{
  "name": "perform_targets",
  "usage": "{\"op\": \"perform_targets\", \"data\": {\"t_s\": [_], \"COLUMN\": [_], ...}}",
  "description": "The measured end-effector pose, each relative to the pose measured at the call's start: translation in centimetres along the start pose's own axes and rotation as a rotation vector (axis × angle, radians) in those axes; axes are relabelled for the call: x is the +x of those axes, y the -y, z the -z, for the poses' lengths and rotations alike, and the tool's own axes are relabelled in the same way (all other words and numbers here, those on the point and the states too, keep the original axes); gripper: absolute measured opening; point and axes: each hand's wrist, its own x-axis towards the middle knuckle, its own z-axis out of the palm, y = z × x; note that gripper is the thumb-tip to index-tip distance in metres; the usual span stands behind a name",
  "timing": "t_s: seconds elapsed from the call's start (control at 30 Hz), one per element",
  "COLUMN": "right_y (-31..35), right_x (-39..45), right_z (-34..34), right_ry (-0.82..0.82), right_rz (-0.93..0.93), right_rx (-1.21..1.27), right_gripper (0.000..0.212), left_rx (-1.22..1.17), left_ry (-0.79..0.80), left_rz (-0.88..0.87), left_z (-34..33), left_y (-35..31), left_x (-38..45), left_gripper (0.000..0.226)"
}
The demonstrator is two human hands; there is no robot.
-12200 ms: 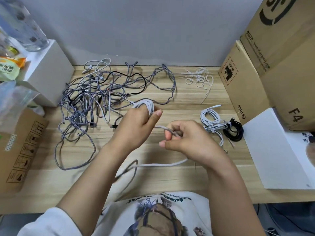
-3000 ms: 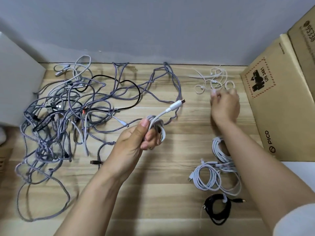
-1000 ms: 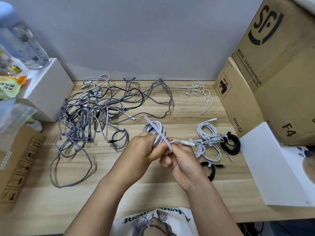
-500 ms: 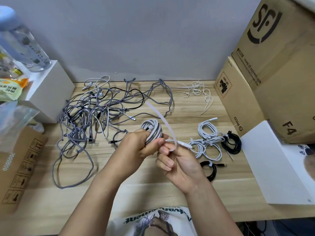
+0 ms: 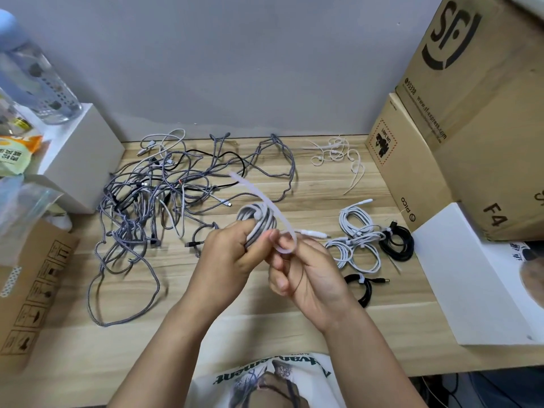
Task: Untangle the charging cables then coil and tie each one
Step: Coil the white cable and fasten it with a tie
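My left hand [image 5: 226,260] grips a coiled grey cable [image 5: 259,220] above the wooden table [image 5: 206,328]; its white plug [image 5: 313,233] sticks out to the right. My right hand [image 5: 306,275] pinches a white tie strap [image 5: 265,201] that loops round by my fingers and arcs up and left over the coil. A big tangle of grey braided and black cables [image 5: 164,201] lies at the back left. Coiled white cables [image 5: 357,237] and two coiled black cables [image 5: 397,241] [image 5: 363,285] lie to the right.
Loose white ties [image 5: 338,156] lie at the back right. Cardboard boxes [image 5: 441,142] and a white box [image 5: 482,275] line the right side. A white box [image 5: 79,154] with a bottle [image 5: 35,81] stands at the left, another cardboard box [image 5: 29,295] below it.
My right hand fetched a white tie from the back pile and brought it to the coil. Over the last second the strap has curled into a loop at my fingers.
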Motion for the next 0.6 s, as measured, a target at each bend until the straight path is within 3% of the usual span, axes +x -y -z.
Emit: {"op": "perform_targets", "data": {"t_s": [0.13, 0.27, 0.33, 0.43, 0.6], "right_y": [-0.3, 0.1, 0.2, 0.4, 1.3], "right_x": [-0.4, -0.7, -0.7, -0.9, -1.5], "right_z": [0.3, 0.0, 0.0, 0.2, -0.3], "right_ry": [0.017, -0.018, -0.069, -0.096, 0.029], "right_rz": [0.126, 0.335, 0.424, 0.52, 0.524], "right_rx": [-0.087, -0.326, -0.396, -0.326, -0.056], "right_gripper": [0.015, 0.013, 0.019, 0.04, 0.036], "left_rx": [0.0, -0.112, -0.204, -0.351, -0.41], "left_ry": [-0.064, 0.0, 0.043, 0.075, 0.102], "left_rz": [0.058, 0.112, 0.134, 0.188, 0.242], "left_z": [0.6, 0.5, 0.3, 0.1, -0.1], "left_y": [0.0, 0.1, -0.1, -0.3, -0.4], "left_x": [0.3, 0.1, 0.0, 0.0, 0.1], "left_gripper": [0.053, 0.034, 0.035, 0.038, 0.034]}}
